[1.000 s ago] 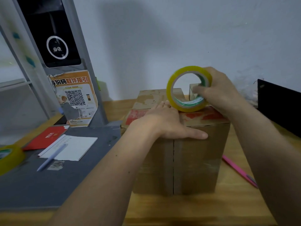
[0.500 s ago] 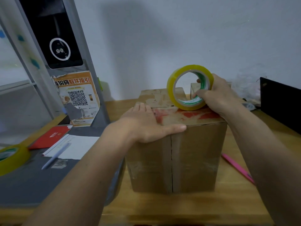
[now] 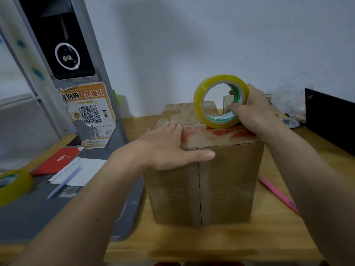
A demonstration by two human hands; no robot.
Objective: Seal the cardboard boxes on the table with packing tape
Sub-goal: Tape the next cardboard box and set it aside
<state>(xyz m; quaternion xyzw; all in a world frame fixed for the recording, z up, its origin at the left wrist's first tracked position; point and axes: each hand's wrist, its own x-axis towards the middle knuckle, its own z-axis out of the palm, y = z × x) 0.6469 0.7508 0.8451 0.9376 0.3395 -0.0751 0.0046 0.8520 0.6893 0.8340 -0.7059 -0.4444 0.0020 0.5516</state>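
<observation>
Wooden tabletop (image 3: 221, 244) is filling the lower centre of the frame, its pale grain smooth and bare along the near edge. Standing on it at centre is a worn cardboard box (image 3: 207, 181), tall and blocky, its brown front face scuffed and showing a vertical seam that appears already covered by a glossy strip. Pressing down on the near top edge is the left hand (image 3: 169, 148), lying flat with fingers straight on the lid and thumb stretched along the front rim. Further back, at the upper centre right, the right hand (image 3: 253, 110) is gripping a yellow tape roll (image 3: 221, 101), fingers curled through its core, the ring standing upright on the box top. Red printing is flaking across that top, and the flaps at the rear are looking not fully closed, so the sealing of the lid seems to be just beginning; no fresh strip is plainly showing there. A pink pen (image 3: 278, 194) is lying to the lower right, a second yellow roll (image 3: 13, 185) at the left edge on a grey mat (image 3: 38, 217). Behind, a plain white wall is rising.
</observation>
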